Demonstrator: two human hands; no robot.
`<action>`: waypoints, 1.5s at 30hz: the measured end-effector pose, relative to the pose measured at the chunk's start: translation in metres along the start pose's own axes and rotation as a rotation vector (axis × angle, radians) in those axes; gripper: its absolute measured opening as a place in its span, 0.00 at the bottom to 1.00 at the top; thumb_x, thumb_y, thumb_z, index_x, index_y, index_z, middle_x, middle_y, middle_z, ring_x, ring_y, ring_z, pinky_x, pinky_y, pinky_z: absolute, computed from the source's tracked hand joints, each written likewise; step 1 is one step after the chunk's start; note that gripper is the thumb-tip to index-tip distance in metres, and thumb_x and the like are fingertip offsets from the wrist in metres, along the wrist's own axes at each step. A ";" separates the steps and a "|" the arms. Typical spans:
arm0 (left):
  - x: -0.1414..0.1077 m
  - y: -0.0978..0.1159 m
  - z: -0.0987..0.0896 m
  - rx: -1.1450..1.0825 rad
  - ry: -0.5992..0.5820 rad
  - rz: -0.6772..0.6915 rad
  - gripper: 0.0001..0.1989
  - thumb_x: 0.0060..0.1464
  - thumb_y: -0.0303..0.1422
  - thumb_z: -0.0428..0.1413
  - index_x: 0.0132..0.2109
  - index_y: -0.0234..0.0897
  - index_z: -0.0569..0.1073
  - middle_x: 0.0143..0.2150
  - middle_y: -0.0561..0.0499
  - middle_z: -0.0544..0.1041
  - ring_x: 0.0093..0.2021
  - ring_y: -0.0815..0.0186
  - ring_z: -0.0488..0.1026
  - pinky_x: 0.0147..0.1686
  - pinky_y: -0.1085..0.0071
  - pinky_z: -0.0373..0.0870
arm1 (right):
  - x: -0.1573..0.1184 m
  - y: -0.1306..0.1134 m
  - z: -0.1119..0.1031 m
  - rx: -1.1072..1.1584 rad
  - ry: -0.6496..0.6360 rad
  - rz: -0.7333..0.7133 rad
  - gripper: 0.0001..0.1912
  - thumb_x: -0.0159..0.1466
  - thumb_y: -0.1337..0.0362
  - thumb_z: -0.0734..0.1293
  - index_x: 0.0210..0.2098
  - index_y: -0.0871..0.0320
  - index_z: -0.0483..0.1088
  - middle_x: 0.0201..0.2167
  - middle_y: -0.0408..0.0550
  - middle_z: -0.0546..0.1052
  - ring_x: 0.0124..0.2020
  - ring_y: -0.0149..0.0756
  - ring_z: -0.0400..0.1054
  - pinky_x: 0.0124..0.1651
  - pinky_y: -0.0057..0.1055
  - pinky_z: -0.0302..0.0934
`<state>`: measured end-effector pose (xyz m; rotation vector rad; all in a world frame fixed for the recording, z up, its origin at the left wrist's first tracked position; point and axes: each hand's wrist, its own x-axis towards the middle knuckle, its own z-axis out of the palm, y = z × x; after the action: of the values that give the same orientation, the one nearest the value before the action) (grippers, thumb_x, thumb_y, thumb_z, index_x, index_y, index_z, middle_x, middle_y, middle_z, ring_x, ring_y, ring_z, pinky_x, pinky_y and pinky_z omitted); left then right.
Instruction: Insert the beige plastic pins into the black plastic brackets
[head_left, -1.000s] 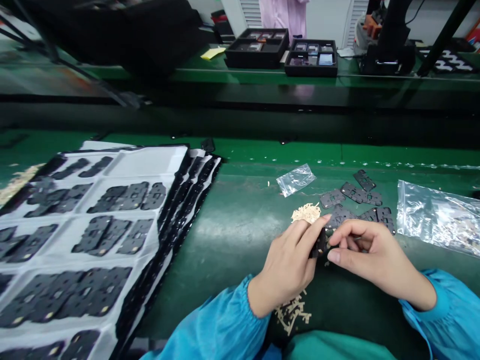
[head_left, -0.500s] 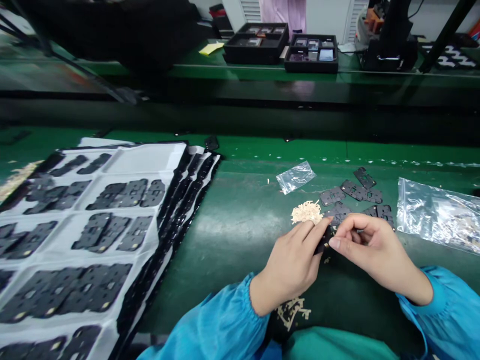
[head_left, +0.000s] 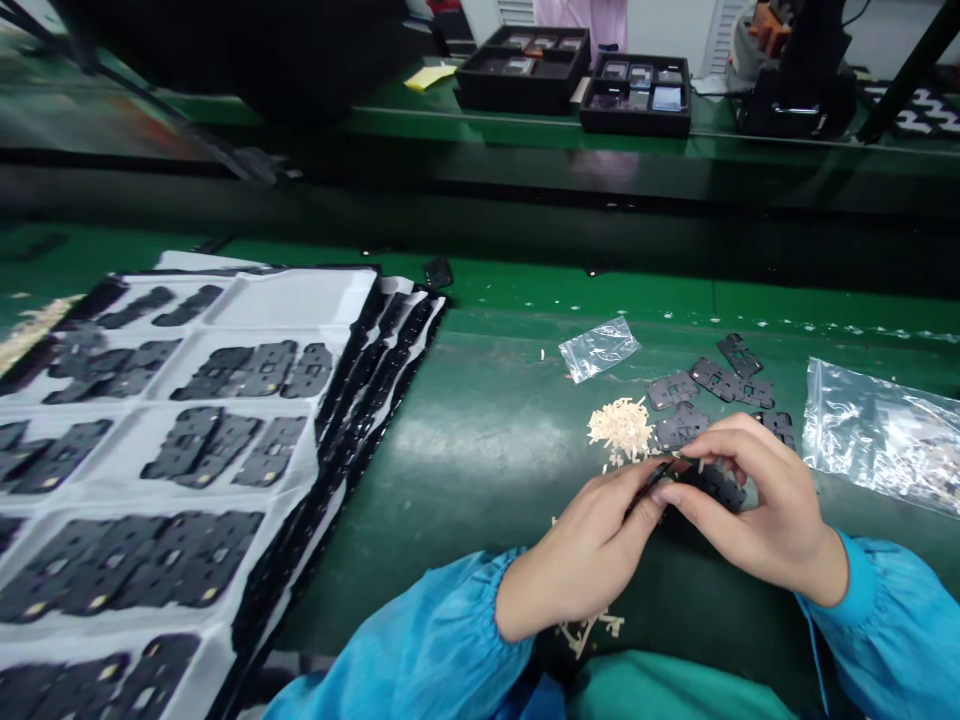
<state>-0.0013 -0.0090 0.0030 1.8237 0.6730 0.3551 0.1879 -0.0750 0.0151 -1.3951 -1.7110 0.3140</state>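
Just beside the pile of pale shavings [head_left: 621, 430], I report the left hand [head_left: 581, 555] and right hand [head_left: 754, 505] now closed in, fingers narrowly pinching one slim black piece [head_left: 651, 487].

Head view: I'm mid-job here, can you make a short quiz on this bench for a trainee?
1. True or false: the pile of pale shavings lies on the white tray sheet.
2. What do the left hand and right hand hold between them? A) a clear plastic bag B) a small black part C) a yellow note
3. Fill the gap: the larger clear plastic bag lies to the person's ___ of the black plates.

Key: 1 false, it lies on the green bench mat; 2 B; 3 right.
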 end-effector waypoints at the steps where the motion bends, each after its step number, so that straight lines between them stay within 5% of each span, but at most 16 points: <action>1: -0.001 -0.001 0.000 0.022 0.008 0.004 0.17 0.72 0.34 0.47 0.61 0.36 0.73 0.58 0.42 0.80 0.56 0.54 0.78 0.57 0.55 0.73 | 0.001 -0.001 -0.002 0.045 -0.034 0.068 0.12 0.63 0.65 0.75 0.44 0.56 0.72 0.34 0.45 0.76 0.34 0.35 0.70 0.33 0.32 0.65; 6: -0.001 -0.001 0.002 0.122 -0.002 -0.001 0.17 0.72 0.34 0.46 0.60 0.35 0.73 0.60 0.39 0.78 0.57 0.52 0.77 0.56 0.54 0.74 | 0.009 -0.006 -0.007 0.287 -0.198 0.410 0.04 0.64 0.63 0.73 0.38 0.54 0.75 0.31 0.42 0.72 0.29 0.32 0.66 0.27 0.28 0.60; 10: 0.002 0.002 0.001 0.127 -0.042 -0.026 0.16 0.73 0.36 0.45 0.53 0.35 0.75 0.50 0.41 0.82 0.47 0.56 0.79 0.48 0.59 0.75 | 0.013 -0.006 -0.007 0.412 -0.258 0.555 0.06 0.67 0.63 0.70 0.33 0.56 0.74 0.28 0.41 0.71 0.28 0.30 0.65 0.29 0.28 0.60; 14: 0.004 0.007 -0.003 -0.011 -0.119 -0.134 0.14 0.71 0.38 0.47 0.43 0.36 0.74 0.34 0.50 0.77 0.33 0.64 0.72 0.35 0.68 0.69 | 0.012 -0.003 -0.006 0.434 -0.249 0.540 0.07 0.68 0.63 0.69 0.32 0.55 0.73 0.27 0.41 0.70 0.28 0.30 0.64 0.30 0.27 0.60; 18: 0.005 0.011 -0.011 -0.434 -0.240 -0.292 0.12 0.66 0.38 0.52 0.36 0.36 0.69 0.24 0.58 0.65 0.23 0.72 0.59 0.25 0.74 0.58 | 0.010 -0.002 -0.005 0.405 -0.210 0.456 0.08 0.68 0.62 0.70 0.32 0.55 0.73 0.28 0.41 0.71 0.28 0.30 0.65 0.30 0.29 0.59; 26: 0.004 0.008 -0.019 -0.758 -0.385 -0.418 0.17 0.62 0.42 0.57 0.48 0.32 0.78 0.21 0.60 0.66 0.18 0.75 0.54 0.19 0.75 0.49 | 0.012 -0.005 -0.007 0.578 -0.242 0.576 0.10 0.69 0.59 0.70 0.33 0.56 0.72 0.22 0.39 0.72 0.22 0.28 0.65 0.26 0.28 0.57; 32: 0.003 0.011 -0.019 -0.716 -0.354 -0.374 0.15 0.63 0.39 0.56 0.49 0.32 0.79 0.21 0.60 0.65 0.19 0.75 0.54 0.19 0.75 0.51 | 0.012 -0.006 -0.010 0.646 -0.289 0.614 0.11 0.69 0.57 0.70 0.33 0.56 0.71 0.21 0.40 0.73 0.22 0.29 0.65 0.26 0.28 0.57; 45: 0.003 0.011 -0.018 -0.262 -0.258 -0.217 0.14 0.67 0.36 0.52 0.34 0.35 0.73 0.22 0.59 0.63 0.23 0.72 0.57 0.23 0.74 0.55 | 0.021 -0.003 -0.016 0.670 -0.426 0.742 0.19 0.68 0.51 0.69 0.28 0.57 0.72 0.25 0.43 0.75 0.28 0.31 0.67 0.34 0.29 0.62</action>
<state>-0.0059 0.0038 0.0196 1.4988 0.6055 0.0576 0.1984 -0.0629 0.0363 -1.4310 -1.1292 1.5301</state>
